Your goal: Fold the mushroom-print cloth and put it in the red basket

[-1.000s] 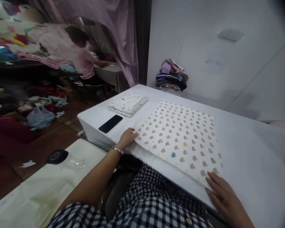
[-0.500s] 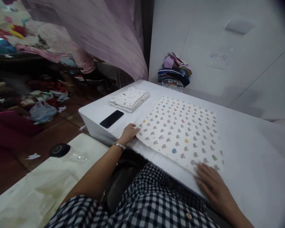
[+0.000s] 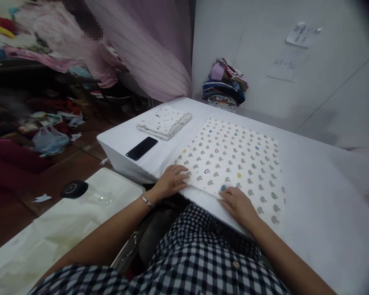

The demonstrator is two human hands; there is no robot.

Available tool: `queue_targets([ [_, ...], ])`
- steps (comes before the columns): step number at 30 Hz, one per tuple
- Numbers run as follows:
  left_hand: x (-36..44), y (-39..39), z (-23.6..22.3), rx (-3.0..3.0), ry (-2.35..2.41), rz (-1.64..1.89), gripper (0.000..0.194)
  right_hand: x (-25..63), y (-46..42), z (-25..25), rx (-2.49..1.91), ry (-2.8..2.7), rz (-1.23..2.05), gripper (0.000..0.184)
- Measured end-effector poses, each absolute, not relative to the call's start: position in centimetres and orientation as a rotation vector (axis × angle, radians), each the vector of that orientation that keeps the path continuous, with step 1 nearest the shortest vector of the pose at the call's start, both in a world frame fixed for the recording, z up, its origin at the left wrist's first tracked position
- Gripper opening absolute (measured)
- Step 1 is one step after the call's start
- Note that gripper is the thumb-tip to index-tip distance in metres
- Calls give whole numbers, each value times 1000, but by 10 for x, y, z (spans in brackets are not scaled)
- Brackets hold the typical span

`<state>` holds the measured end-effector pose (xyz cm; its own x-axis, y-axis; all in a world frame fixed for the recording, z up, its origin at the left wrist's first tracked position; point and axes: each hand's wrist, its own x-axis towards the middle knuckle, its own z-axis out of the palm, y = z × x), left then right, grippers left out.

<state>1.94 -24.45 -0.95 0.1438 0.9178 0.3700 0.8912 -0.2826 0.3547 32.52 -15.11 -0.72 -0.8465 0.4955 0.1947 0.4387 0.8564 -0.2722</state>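
Note:
A white cloth (image 3: 233, 157) printed with grey and coloured mushroom shapes lies flat on a white table (image 3: 320, 196). My left hand (image 3: 171, 181) rests on its near left corner with the fingers curled over the edge. My right hand (image 3: 238, 205) lies on the near edge at the middle, fingers down on the fabric. Whether either hand pinches the edge I cannot make out.
A folded white cloth (image 3: 164, 121) and a black phone (image 3: 142, 148) lie at the table's left end. A pile of coloured fabrics (image 3: 224, 85) stands against the wall. A low cream table (image 3: 64, 221) with a black round object (image 3: 74, 189) is at my left. Another person in pink (image 3: 101, 61) is beyond.
My right hand has slid left along the near edge from the right corner to the middle. My left hand moved slightly right onto the cloth.

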Motion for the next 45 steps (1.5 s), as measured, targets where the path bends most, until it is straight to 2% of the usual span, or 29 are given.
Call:
queue_targets([
  [3, 20, -242, -12, 2345, 1869, 759, 22, 321, -149, -9, -747, -2782, 326, 23],
  [12, 20, -237, -10, 2422, 1786, 647, 25, 324, -147, -13, -781, -2723, 483, 27],
  [25, 27, -244, -8, 2426, 1965, 577, 26, 323, -152, -18, -704, -2719, 300, 27],
  [34, 22, -248, -9, 2550, 1859, 529, 22, 324, -155, -14, -640, -2753, 253, 25],
  [45, 19, -240, 4, 2729, 1772, 313, 24, 346, -166, -23, -611, -2785, 75, 41],
])
